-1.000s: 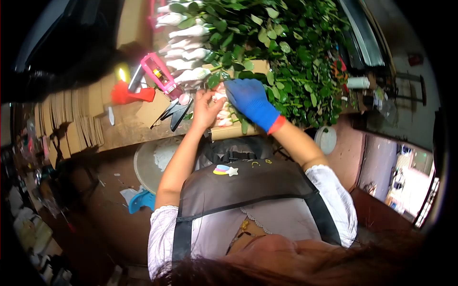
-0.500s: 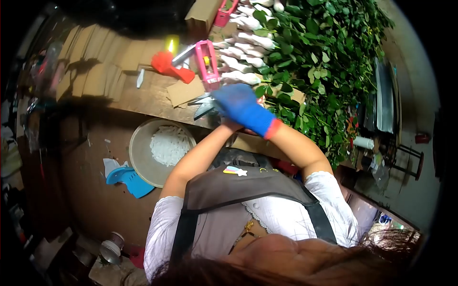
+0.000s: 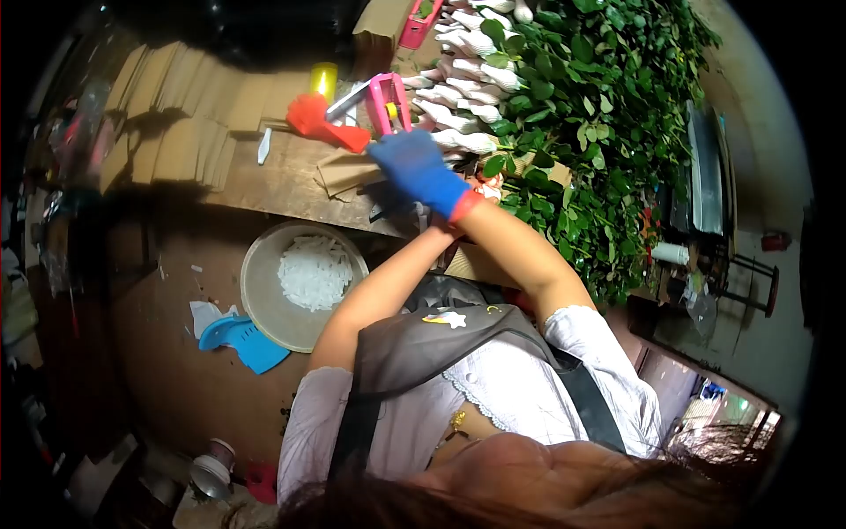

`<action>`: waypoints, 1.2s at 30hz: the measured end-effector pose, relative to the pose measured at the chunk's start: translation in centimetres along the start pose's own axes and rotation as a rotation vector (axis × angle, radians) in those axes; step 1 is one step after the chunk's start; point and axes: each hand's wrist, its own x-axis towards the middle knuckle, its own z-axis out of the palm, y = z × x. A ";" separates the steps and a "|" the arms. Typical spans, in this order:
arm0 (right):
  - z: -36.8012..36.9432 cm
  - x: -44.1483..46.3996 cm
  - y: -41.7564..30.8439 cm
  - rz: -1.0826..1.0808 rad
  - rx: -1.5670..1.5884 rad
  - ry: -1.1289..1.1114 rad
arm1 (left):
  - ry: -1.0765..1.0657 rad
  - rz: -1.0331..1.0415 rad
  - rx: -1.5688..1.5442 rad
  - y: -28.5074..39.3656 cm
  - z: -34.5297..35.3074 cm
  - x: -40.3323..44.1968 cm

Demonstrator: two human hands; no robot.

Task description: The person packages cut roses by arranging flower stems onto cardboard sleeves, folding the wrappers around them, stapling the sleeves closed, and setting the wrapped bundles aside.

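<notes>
My right hand, in a blue knitted glove with a red cuff, reaches across my left forearm. Its blurred fingertips are at the near end of a pink tape dispenser; whether they grip it I cannot tell. My left hand is bare and mostly hidden beneath the right wrist. A dark blade-like tool lies partly in shadow below the glove. Just right of the wrists is a pinkish-orange flower head. Flower heads in white net sleeves are stacked beyond, with leafy green stems toward the right.
A red tool and a yellow roll lie left of the dispenser. Folded cardboard pieces line the table's left. Below the edge stands a round basin holding white pieces, beside a blue plastic object.
My gloved hand has moved left and up, away from the metal blades toward the pink dispenser. The blades that stuck out beside it are now darker and lower. The view has shifted slightly.
</notes>
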 end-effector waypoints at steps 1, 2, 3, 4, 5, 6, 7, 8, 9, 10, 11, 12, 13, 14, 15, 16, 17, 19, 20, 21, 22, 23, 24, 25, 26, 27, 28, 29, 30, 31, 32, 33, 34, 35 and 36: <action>-2.0 -1.6 1.4 0.059 0.129 0.070 | -0.154 0.050 -0.090 -6.2 4.9 -0.5; -4.1 -3.9 2.7 0.049 0.332 0.359 | -0.027 0.202 0.117 -4.7 4.0 0.2; -6.1 -6.3 3.2 0.176 0.474 0.465 | -0.028 0.150 0.078 -3.0 2.2 0.5; -7.2 -8.9 4.3 0.278 0.518 0.471 | -0.088 -0.023 -0.099 -0.4 -0.2 0.7; -9.2 -11.4 4.5 0.389 0.623 0.486 | -0.157 -0.201 -0.292 3.1 -3.2 0.9; -9.8 -14.4 5.2 0.530 0.713 0.369 | -0.199 -0.314 -0.404 5.3 -4.7 1.3; -10.7 -16.9 5.3 0.623 0.861 0.288 | -0.280 -0.447 -0.561 4.6 -4.3 1.5; -10.7 -19.1 5.8 0.794 1.028 0.162 | -0.220 -0.124 -0.307 2.4 -3.1 1.4; -10.2 -20.9 6.1 0.958 1.196 0.031 | -0.158 -0.189 -0.083 -0.2 -0.9 0.5; -9.5 -22.0 6.3 1.023 1.248 -0.020 | -0.158 -0.210 -0.076 1.1 -1.6 0.5; -8.7 -22.8 6.7 1.085 1.301 -0.071 | -0.158 -0.230 -0.069 2.4 -2.5 0.5; -7.9 -23.5 7.1 1.142 1.356 -0.126 | -0.142 -0.163 -0.064 1.2 -2.0 0.3; -6.9 -23.8 7.7 1.153 1.383 -0.138 | -0.150 -0.187 -0.150 1.7 -2.4 0.4; -5.8 -23.9 8.3 1.158 1.413 -0.153 | -0.149 -0.172 -0.160 1.6 -2.3 0.3; -5.1 -23.5 8.8 1.158 1.443 -0.170 | -0.143 -0.156 -0.169 1.5 -2.5 0.3; -4.5 -23.1 9.1 1.167 1.433 -0.185 | -0.143 -0.160 -0.204 1.4 -2.8 0.3; -4.1 -23.0 9.0 1.175 1.424 -0.179 | -0.140 -0.164 -0.240 1.3 -3.3 0.2; -4.4 -22.4 8.9 1.187 1.398 -0.166 | -0.044 -0.136 -0.252 1.5 -4.7 0.0; -3.4 -22.8 9.3 1.151 1.378 -0.165 | 0.009 -0.042 -0.152 1.5 -6.2 -0.3; -3.7 -22.5 9.0 1.131 1.304 -0.161 | 0.064 0.048 -0.049 2.1 -7.6 -0.5; -3.9 -22.2 8.9 1.136 1.283 -0.163 | 0.010 -0.009 -0.136 3.5 -8.6 -0.4; -3.8 -22.1 8.8 1.145 1.266 -0.167 | -0.101 0.127 -0.082 4.8 -9.3 0.2; -3.4 -22.2 8.7 1.126 1.264 -0.175 | -0.217 0.258 -0.028 6.0 -9.7 1.1; -3.0 -22.3 8.9 1.106 1.261 -0.182 | -0.334 0.389 0.026 7.3 -10.0 2.0; -2.8 -22.4 9.2 1.086 1.252 -0.184 | -0.490 0.419 0.131 8.9 -10.0 3.1; -3.0 -22.5 9.4 1.031 1.141 -0.186 | -0.587 0.433 0.200 8.9 -9.2 3.7; -3.2 -22.7 9.5 0.978 1.031 -0.186 | -0.652 0.413 0.281 9.0 -8.5 4.3; -3.4 -22.8 9.4 0.926 0.923 -0.184 | -0.718 0.392 0.362 9.1 -7.8 4.8; -4.7 -22.9 8.1 0.907 0.634 -0.103 | -0.775 0.347 0.440 9.6 -7.3 5.4; -5.7 -23.6 7.0 0.845 0.488 -0.035 | -0.835 0.295 0.517 10.4 -6.9 5.9; -7.0 -24.9 6.0 0.776 0.591 -0.014 | -0.897 0.232 0.591 10.8 -6.6 6.0; -8.0 -26.3 5.4 0.696 0.694 0.003 | -0.898 0.219 0.601 10.8 -6.2 6.1; -8.7 -28.0 5.1 0.721 0.955 -0.215 | -0.922 0.180 0.623 11.4 -6.1 6.4; -9.2 -29.8 5.1 0.734 1.209 -0.445 | -0.947 0.139 0.645 12.1 -6.0 6.7; -7.6 -31.7 5.1 0.787 1.262 -0.578 | -0.962 0.135 0.626 12.0 -5.9 7.1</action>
